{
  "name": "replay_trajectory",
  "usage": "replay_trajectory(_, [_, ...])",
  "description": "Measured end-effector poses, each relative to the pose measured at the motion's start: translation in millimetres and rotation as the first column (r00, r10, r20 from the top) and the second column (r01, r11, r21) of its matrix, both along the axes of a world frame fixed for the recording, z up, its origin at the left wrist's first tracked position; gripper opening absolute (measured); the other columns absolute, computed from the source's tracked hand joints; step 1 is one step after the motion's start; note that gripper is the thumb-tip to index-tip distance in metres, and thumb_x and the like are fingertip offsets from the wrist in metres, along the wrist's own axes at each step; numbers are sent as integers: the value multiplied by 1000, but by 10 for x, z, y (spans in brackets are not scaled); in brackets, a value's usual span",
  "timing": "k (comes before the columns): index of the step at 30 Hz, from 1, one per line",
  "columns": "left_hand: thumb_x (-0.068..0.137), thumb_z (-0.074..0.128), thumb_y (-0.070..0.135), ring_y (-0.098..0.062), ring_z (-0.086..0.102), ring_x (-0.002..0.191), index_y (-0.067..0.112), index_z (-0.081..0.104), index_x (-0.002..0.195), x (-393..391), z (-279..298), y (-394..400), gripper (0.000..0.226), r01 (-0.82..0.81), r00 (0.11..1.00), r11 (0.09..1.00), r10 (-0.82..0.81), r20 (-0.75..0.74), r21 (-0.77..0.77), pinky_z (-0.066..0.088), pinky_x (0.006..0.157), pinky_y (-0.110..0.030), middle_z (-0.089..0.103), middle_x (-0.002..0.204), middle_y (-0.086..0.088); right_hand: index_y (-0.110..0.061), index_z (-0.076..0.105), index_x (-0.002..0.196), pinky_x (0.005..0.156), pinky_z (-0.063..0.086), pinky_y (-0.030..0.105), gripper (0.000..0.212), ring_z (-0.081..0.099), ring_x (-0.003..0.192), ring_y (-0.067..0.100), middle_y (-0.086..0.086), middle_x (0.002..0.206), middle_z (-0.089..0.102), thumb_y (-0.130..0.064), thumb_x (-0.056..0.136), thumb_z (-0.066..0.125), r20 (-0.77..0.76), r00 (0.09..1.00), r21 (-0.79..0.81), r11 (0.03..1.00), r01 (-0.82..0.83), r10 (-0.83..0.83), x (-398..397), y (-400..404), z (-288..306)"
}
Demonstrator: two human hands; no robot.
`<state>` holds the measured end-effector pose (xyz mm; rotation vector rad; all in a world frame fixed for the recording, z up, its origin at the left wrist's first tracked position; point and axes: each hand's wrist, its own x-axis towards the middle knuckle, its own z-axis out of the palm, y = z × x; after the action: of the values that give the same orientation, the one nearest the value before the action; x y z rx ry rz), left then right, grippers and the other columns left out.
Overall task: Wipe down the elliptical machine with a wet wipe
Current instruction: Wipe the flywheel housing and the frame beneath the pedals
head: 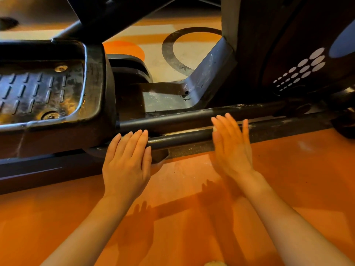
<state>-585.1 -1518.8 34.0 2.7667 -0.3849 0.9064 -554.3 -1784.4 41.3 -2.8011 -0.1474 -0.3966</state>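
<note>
both forearms reach in from the bottom edge over the orange floor [192, 217], casting shadows on it. left hand [126, 162] lies flat, palm down, fingers straight and together, its fingertips reaching the lower black rail [182, 138] of the elliptical machine [249, 54]; its grip is wide and holds nothing. right hand [232, 146] is blurred, turned on edge with fingers straight and slightly spread, in front of the two rails; its grip is wide too. a small pale bit shows at its thumb, but i cannot tell whether that is the wet wipe.

the machine fills the upper half of the view. it is black and worn, with pale dust streaks along the upper rail [192, 118] and speckles on the angled frame plate [211, 73]. at left sits the foot pedal [42, 91], a raised-rim tray with ribbed tread, two bolts and scuffed, patchy grime. at right the dark housing carries a pattern of white dots [303, 68].
</note>
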Motion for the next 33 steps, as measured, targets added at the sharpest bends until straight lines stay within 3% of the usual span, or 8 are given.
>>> replay_trajectory(4, [101, 49, 23, -28, 59, 123, 5, 61, 133, -7, -6, -13, 38, -2, 1000, 1000, 2, 1, -26, 36, 113, -48, 64, 130, -12, -14, 49, 141, 122, -10, 42, 66, 13, 150, 15, 4, 154, 39, -46, 102, 7, -34, 990, 110, 984, 141, -138, 66, -217, -25])
replay_trajectory(10, [102, 48, 23, -28, 58, 123, 5, 60, 134, -7, -9, -24, 39, -3, 1000, 999, 3, -5, -33, 36, 113, -49, 64, 130, -12, -21, 36, 149, 119, -19, 36, 61, 3, 151, 7, -4, 156, 33, -49, 103, 7, -80, 985, 192, 972, -137, 154, -90, 97, 15])
replay_trajectory(13, [101, 48, 23, -28, 58, 123, 5, 59, 134, -7, -6, -6, 39, 3, 1000, 1000, -4, -19, -23, 36, 112, -49, 64, 130, -12, -25, 29, 153, 117, -23, 36, 63, -2, 150, 2, -9, 160, 25, -51, 102, 2, -105, 974, 139, 972, -187, 202, -79, -3, 17])
replay_trajectory(18, [102, 47, 24, -28, 59, 122, 5, 60, 134, -10, 4, -4, 39, 6, 1000, 1000, -6, -20, -18, 36, 112, -48, 65, 129, -12, -20, 38, 149, 118, -18, 46, 65, 3, 150, 8, -2, 158, 30, -49, 101, 4, -104, 983, 70, 985, 160, -152, 95, -491, -18])
replay_trajectory(20, [102, 47, 23, -29, 60, 121, 5, 60, 134, -10, 5, -9, 39, 4, 1000, 1000, -5, -17, -24, 35, 113, -48, 65, 128, -12, -18, 38, 149, 119, -17, 47, 67, 0, 151, 10, -1, 159, 28, -48, 99, 5, -154, 970, 104, 973, 206, -189, 134, -578, -6])
replay_trajectory(25, [101, 47, 23, -29, 60, 121, 5, 60, 133, -16, 8, -22, 39, 1, 1000, 999, -2, -22, -40, 35, 113, -49, 65, 127, -13, -23, 21, 155, 115, -24, 33, 71, -13, 149, 8, -4, 163, 14, -55, 95, -1, -179, 981, 111, 992, -57, 77, -29, -160, 85])
replay_trajectory(30, [102, 46, 24, -29, 60, 119, 5, 60, 134, -10, 35, -2, 39, 14, 999, 1000, -15, -40, -27, 35, 112, -49, 65, 127, -13, -23, 15, 156, 118, -20, 41, 70, -9, 150, 8, -5, 163, 14, -57, 98, -2, -187, 950, 70, 968, -242, 251, -97, 203, 76])
replay_trajectory(33, [102, 46, 24, -29, 60, 119, 5, 59, 134, -13, 50, 6, 40, 18, 999, 1000, -19, -49, -12, 35, 113, -48, 65, 127, -13, -29, 8, 156, 116, -24, 46, 72, -10, 149, 3, -10, 164, 6, -57, 95, -16, -172, 966, -45, 979, -201, 190, -39, -58, 65])
